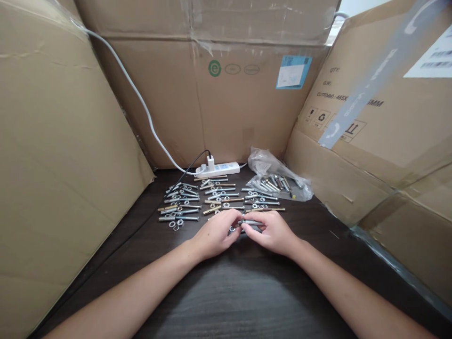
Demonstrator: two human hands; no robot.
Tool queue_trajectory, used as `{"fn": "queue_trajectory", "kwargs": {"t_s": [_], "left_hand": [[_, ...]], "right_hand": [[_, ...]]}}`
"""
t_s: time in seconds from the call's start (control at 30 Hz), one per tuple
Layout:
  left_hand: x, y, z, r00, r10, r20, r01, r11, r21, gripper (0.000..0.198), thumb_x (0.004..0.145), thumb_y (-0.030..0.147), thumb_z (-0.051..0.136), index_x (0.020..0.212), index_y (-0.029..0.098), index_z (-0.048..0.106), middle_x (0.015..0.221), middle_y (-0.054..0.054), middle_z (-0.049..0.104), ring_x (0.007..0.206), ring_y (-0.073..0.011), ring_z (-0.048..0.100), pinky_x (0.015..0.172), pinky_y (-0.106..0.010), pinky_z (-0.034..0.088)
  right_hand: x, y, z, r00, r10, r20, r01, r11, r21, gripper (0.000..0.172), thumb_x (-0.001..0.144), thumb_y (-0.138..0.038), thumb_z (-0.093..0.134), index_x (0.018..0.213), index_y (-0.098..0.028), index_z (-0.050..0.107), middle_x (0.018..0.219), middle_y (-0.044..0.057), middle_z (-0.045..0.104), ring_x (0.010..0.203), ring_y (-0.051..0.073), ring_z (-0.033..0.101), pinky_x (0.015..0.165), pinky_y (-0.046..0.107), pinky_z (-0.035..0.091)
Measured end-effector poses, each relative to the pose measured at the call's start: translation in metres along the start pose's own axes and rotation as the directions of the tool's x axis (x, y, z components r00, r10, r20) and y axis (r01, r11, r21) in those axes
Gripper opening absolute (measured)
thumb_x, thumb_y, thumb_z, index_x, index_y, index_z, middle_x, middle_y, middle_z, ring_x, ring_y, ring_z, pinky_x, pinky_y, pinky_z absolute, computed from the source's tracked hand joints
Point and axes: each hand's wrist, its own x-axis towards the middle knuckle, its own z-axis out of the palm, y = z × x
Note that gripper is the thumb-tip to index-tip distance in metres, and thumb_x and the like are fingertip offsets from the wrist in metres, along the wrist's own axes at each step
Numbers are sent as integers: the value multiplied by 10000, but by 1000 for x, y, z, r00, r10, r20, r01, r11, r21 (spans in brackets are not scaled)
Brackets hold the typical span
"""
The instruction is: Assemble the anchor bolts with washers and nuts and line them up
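Note:
My right hand is closed, its thumb and fingers pinching a silver expansion bolt that lies roughly level. From the other side my left hand closes its fingertips on the bolt's left end, where they partly hide it. Just beneath the fingers, another metal piece shows, mostly covered. Beyond both hands, bolts, metal sleeves, nuts and washers lie in rough columns, some silver and some brass-coloured.
A clear plastic bag with several assembled bolts lies at the back right. Behind the parts stands a white power strip with a plug and cables. Cardboard boxes wall in the dark table at the left, back and right.

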Motion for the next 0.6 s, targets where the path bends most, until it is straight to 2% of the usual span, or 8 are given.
{"fn": "queue_trajectory", "kwargs": {"t_s": [0.23,0.6], "left_hand": [[-1,0,2,1000,-2,-31,1,1000,-22,181,866,164,488,1044,193,505,859,-17,606,746,-140,561,714,-251,452],[-1,-1,2,1000,-21,-18,20,999,-42,138,888,200,476,1019,196,516,851,-17,610,724,-139,559,704,-252,455]], "right_hand": [[0,-1,0,1000,5,-21,-4,1000,13,204,841,-267,556,960,-206,711,872,22,732,676,145,659,556,197,491],[1,-2,0,999,13,-53,-12,1000,14,189,830,-270,567,933,-205,710,853,24,733,658,143,660,547,196,502]]}}
